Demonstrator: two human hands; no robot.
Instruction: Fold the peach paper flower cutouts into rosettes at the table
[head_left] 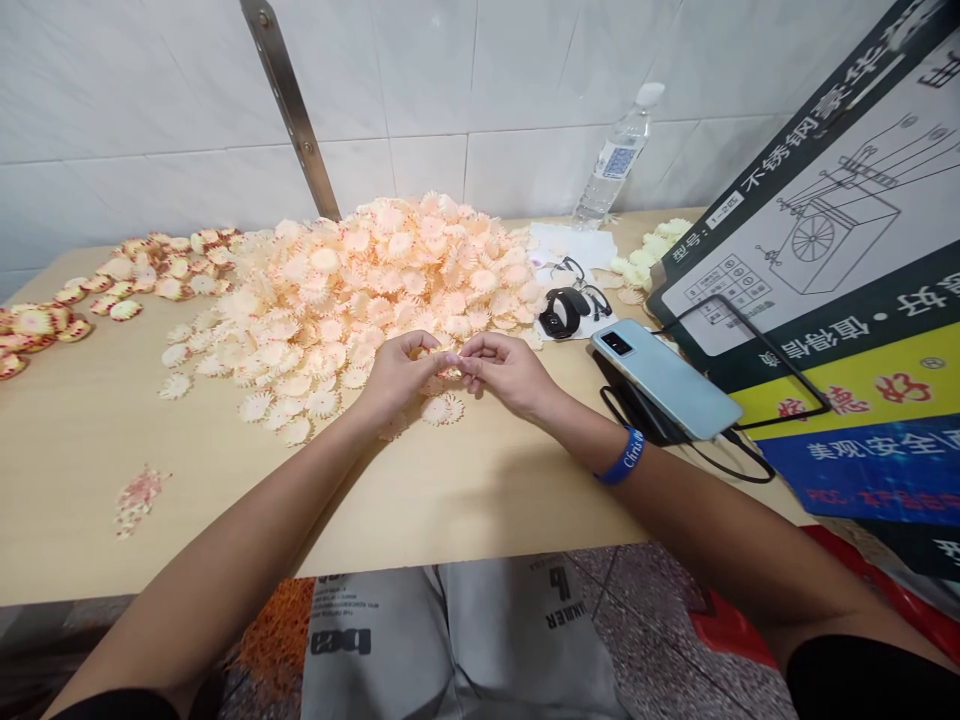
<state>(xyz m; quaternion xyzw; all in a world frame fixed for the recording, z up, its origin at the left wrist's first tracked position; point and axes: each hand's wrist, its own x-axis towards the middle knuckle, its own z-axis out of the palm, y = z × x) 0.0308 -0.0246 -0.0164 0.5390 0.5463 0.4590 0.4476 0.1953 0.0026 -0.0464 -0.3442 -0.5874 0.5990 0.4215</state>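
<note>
A large heap of pale pink, jagged-edged flower pieces [375, 260] spreads over the wooden table [480, 500] against the wall. In front of the heap, my left hand [405, 372] and my right hand [510, 372] meet with fingertips nearly touching. Both are closed in a pinch on a small flower piece [451, 373], mostly hidden by the fingers. Some loose flower pieces [442, 408] lie just below my hands. A blue wristband [622, 458] circles my right wrist.
Red-edged flower pieces [176, 262] lie at the left, with pinkish scraps [140, 498] nearer the front. To the right are a black smartwatch [562, 313], a light blue phone [667, 380] with a cable, a water bottle [615, 165] and a leaning printed carton [817, 250].
</note>
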